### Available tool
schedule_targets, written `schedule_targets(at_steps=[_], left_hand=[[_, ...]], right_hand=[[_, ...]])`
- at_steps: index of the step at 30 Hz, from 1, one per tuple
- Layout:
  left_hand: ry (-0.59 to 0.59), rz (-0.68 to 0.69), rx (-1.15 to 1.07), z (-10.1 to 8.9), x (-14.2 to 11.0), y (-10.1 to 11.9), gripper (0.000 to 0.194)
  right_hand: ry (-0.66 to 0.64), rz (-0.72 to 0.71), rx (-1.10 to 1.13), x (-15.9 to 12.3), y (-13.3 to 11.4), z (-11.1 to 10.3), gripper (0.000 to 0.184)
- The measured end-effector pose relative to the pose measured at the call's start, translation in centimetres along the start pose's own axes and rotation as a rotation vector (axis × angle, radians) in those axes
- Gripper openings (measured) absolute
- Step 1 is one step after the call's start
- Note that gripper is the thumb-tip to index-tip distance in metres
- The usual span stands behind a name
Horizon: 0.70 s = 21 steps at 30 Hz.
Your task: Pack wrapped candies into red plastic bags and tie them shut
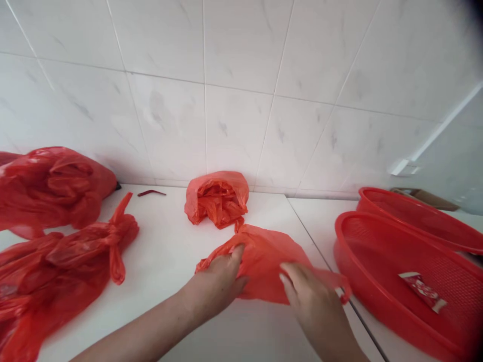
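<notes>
A thin red plastic bag (264, 261) is spread between my two hands, low over the white tabletop. My left hand (222, 276) grips its left side, with the thumb on top and some fingers hidden by the plastic. On the bag's right side, my right hand (311, 294) has thumb and fingertips closed on the film. A loop handle of the bag sticks out past my right hand. Just behind it, a crumpled red plastic bag (217, 198) stands against the wall with its mouth folded open.
At left lie a knotted red bag (68, 271) and a bulky red bag (56, 186). A thin dark red curved strip (151, 192) lies near the wall. On the right are two red mesh baskets (341, 229), the nearer holding a red-and-white wrapper (422, 291). Behind stands a tiled wall (241, 125).
</notes>
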<state>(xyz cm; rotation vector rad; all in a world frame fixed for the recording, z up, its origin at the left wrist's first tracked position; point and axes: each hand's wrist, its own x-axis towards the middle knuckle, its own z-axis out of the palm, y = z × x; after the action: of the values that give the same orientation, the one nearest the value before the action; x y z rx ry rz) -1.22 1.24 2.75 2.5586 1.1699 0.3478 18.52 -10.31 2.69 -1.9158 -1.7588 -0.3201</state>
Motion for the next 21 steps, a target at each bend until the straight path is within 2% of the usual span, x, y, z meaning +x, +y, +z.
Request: schedule_targets(at_steps=[2, 3, 6, 9, 11, 14, 17, 20, 21], left_hand=[[-0.001, 0.017, -0.026, 0.0, 0.0, -0.9, 0.034], [-0.006, 0.01, -0.03, 0.0, 0.0, -1.4, 0.032], [-0.032, -0.027, -0.006, -0.5, 0.3, -2.0, 0.027], [-0.075, -0.025, 0.028, -1.6, 0.4, -1.1, 0.025], [-0.09, -0.015, 0.023, -2.6, 0.5, 0.0, 0.024], [-0.089, 0.029, 0.019, -3.6, 0.7, 1.1, 0.024], [-0.095, 0.073, 0.057, -3.4, 1.0, 1.6, 0.031], [-0.076, 0.067, 0.083, -2.7, 1.3, 1.7, 0.041], [-0.054, 0.064, 0.093, -2.6, 1.4, 1.7, 0.043]], right_hand=[[-0.171, 0.096, -0.168, 1.3, 1.3, 0.9, 0.028], [-0.259, 0.117, -0.202, 1.5, 1.9, 1.0, 0.038], [-0.457, 0.073, -0.109, 1.1, 2.8, 0.5, 0.066], [-0.54, 0.089, -0.021, 0.7, 2.4, -0.7, 0.077], [-0.548, 0.162, -0.01, 0.9, 2.1, -1.2, 0.07], [-0.474, 0.258, -0.144, 1.8, 2.6, -1.3, 0.035], [-0.396, 0.299, -0.288, 2.6, 3.6, -0.3, 0.034], [-0.422, 0.267, -0.212, 2.7, 3.9, 0.3, 0.007], [-0.427, 0.258, -0.176, 2.5, 3.8, 0.2, 0.004]])
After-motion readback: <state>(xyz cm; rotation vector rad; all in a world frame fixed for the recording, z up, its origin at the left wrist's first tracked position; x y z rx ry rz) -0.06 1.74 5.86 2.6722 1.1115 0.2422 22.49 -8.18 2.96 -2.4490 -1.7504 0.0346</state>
